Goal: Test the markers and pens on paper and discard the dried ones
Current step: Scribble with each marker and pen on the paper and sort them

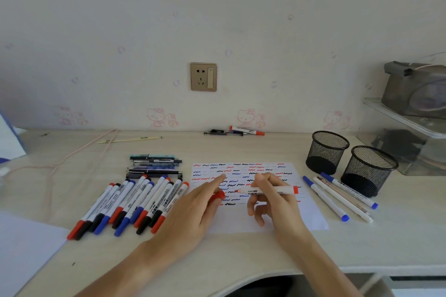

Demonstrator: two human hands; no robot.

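Pale desk (241, 253) below patterned wallpaper (144, 19), right hand (272, 196) gripping uncapped marker (268, 191), left hand (198, 210) holding red cap (218, 196)

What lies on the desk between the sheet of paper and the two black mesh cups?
In the head view, three pens lie side by side there, slanted, two with blue caps. They rest on the desk between the paper and the mesh cups.

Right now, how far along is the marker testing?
Well underway. The paper is already covered in red, blue and black squiggles. In hand: the right hand holds an uncapped red marker with its tip at the sheet, while the left hand holds its red cap. Which group is left to test I cannot tell: the marker row, the pens behind it, or the slim pens beside the mesh cups.
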